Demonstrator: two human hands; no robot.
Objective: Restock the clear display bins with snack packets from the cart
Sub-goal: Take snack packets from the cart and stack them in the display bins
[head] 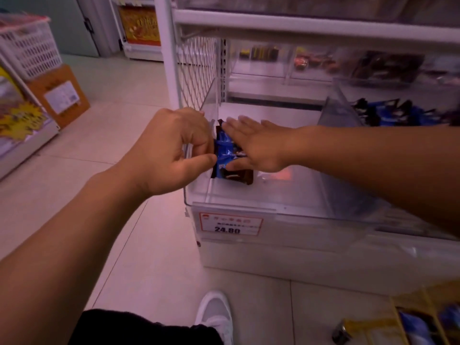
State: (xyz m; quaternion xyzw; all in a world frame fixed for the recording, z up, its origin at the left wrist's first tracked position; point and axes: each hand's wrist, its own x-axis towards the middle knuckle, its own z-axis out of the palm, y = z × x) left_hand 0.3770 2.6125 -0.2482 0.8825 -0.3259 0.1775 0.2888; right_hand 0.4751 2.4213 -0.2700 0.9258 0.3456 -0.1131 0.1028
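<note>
A small stack of blue and dark brown snack packets stands in the left end of a clear display bin on the bottom shelf. My left hand reaches over the bin's left wall and pinches the packets between thumb and fingers. From the right, my right hand lies with straight fingers against the packets, its thumb under them. The yellow cart with more blue packets shows at the bottom right corner.
A price tag reading 24.80 hangs on the bin's front. The neighbouring bin to the right holds several blue packets. A cardboard box and a white basket stand at the left across the tiled aisle. My white shoe is below.
</note>
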